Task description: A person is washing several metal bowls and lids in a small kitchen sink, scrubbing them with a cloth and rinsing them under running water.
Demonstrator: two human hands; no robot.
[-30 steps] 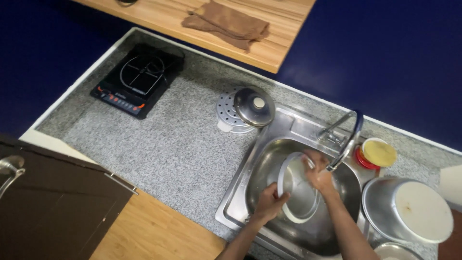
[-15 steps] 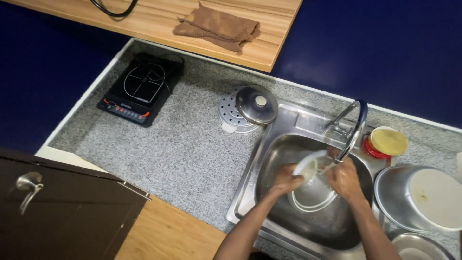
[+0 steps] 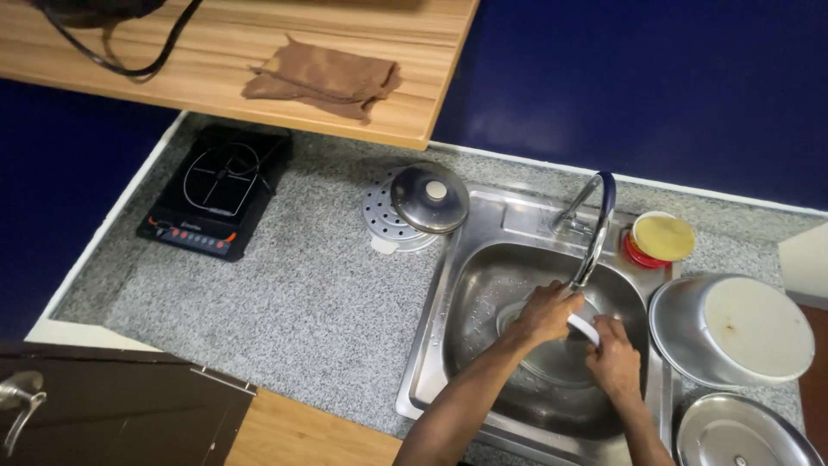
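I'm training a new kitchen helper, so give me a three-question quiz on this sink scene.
1. True or false: both hands are inside the sink basin.
2. What lies on the wooden shelf above the counter? A) a brown cloth B) a sponge C) a knife
3. Fill in: the domed lid with a knob rests on a round perforated ____.

Key:
1. True. The left hand and right hand both hold a white dish under the tap.
2. A, the brown cloth.
3. Plate: the perforated plate sits on the counter left of the sink.
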